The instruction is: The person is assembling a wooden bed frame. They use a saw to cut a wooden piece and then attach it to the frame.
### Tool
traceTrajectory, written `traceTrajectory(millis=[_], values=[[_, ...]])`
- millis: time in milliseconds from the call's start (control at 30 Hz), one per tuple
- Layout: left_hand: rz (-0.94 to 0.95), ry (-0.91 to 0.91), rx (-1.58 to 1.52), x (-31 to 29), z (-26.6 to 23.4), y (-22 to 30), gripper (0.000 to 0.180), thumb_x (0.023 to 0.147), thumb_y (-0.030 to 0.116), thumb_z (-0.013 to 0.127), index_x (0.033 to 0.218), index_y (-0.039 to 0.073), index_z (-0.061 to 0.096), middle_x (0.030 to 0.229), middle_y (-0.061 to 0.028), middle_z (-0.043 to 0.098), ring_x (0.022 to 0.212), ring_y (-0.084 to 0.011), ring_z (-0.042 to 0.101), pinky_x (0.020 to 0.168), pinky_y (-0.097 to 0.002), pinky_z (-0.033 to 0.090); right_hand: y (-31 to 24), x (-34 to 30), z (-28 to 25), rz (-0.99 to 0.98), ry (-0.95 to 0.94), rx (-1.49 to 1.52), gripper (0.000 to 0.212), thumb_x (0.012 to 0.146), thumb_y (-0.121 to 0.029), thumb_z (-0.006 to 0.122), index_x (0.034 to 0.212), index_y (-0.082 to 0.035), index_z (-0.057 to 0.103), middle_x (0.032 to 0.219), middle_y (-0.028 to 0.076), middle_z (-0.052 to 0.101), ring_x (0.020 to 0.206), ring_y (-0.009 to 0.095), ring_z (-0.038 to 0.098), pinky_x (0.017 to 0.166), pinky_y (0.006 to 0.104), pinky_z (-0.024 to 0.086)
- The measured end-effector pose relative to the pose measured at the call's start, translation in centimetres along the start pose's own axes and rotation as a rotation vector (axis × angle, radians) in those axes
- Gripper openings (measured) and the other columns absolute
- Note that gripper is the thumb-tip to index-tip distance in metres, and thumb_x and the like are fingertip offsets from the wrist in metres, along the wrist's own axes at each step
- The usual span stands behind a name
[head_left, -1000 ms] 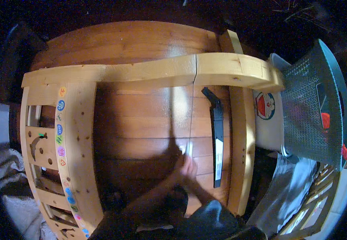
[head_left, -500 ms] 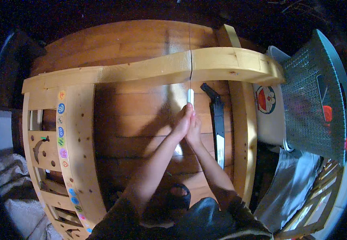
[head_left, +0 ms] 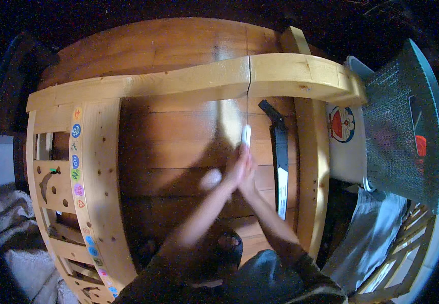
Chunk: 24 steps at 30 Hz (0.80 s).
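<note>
Both my hands are wrapped together round the pale handle of a saw (head_left: 247, 134), whose thin blade I see edge-on. My left hand (head_left: 237, 169) presses against my right hand (head_left: 250, 171), and the fingers partly hide one another. From the handle the blade runs away from me to a narrow dark slit across a light wooden beam (head_left: 189, 82). How deep the blade sits in the beam I cannot tell. Below and right of the beam, a long black object (head_left: 280, 152) with an angled end and a white label lies on the wooden floor.
On the left stands a wooden side panel (head_left: 100, 192) with stickers and cut-outs. A wooden rail (head_left: 314, 192) borders the right, beside a white bin (head_left: 347, 157) and a teal woven basket (head_left: 399, 111). Grey fabric (head_left: 19, 238) lies far left. My foot (head_left: 229, 245) shows below.
My two hands and the saw handle have come back toward me, widening the gap between handle and beam. The view has shifted slightly.
</note>
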State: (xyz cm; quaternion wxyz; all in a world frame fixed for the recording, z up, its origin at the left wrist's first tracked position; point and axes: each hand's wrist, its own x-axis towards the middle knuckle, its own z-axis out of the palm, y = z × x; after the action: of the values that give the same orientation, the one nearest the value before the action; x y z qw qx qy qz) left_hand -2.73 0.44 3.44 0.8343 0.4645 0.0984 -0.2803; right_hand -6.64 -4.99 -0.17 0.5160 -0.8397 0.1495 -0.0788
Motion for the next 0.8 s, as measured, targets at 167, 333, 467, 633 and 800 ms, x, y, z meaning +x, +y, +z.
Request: traceTrajectory(millis=[167,333,467,633,800], values=[[0.263,0.000,0.136,4.6,0.4,1.3,0.036,0.086,0.042,0.037,0.069,0.010,0.041,0.059,0.0025,0.039,0.048,-0.0063,0.035,0.041,-0.0214,0.029,-0.2,5.3,0.4,0.050,0.100,0.264,0.037,0.089,-0.025,0.029,0.075,0.003,0.050,0.061,0.018,0.050,0.057,0.026,0.048,0.052,0.0382,0.036],[0.200,-0.223,-0.243,-7.1,-2.4,-8.2,0.026,0.089,0.030,0.034,0.074,0.011,0.042,0.049,0.0002,0.037,0.042,-0.0094,0.036,0.037,-0.0243,0.029,-0.9,-8.7,-1.3,0.147,0.033,-0.016,0.030,0.087,-0.021,0.035,0.075,0.003,0.049,0.059,0.017,0.049,0.057,0.024,0.049,0.053,0.0355,0.038],[0.052,-0.031,0.141,-13.4,-2.4,-11.6,0.018,0.089,0.022,0.035,0.090,0.006,0.041,0.059,-0.0003,0.043,0.045,-0.0079,0.038,0.039,-0.0219,0.031,1.2,-14.3,-2.9,0.191,-0.043,-0.061,0.031,0.087,-0.022,0.034,0.077,0.004,0.049,0.062,0.017,0.051,0.060,0.024,0.050,0.054,0.0357,0.039],[0.022,0.065,0.161,-3.2,-1.2,-4.2,0.033,0.088,0.035,0.035,0.065,0.012,0.040,0.050,0.0039,0.035,0.045,-0.0064,0.036,0.039,-0.0205,0.029,-0.4,-2.7,-1.5,0.081,-0.038,-0.034,0.033,0.088,-0.022,0.032,0.080,0.004,0.050,0.066,0.017,0.053,0.062,0.024,0.052,0.055,0.0359,0.040],[0.113,-0.044,0.179,6.3,-0.3,2.7,0.039,0.087,0.043,0.033,0.070,0.009,0.043,0.060,0.0015,0.041,0.055,-0.0095,0.038,0.048,-0.0249,0.033,-3.0,6.9,0.1,0.046,0.097,0.203,0.036,0.088,-0.023,0.031,0.082,0.005,0.052,0.072,0.019,0.054,0.067,0.027,0.053,0.060,0.0378,0.040]])
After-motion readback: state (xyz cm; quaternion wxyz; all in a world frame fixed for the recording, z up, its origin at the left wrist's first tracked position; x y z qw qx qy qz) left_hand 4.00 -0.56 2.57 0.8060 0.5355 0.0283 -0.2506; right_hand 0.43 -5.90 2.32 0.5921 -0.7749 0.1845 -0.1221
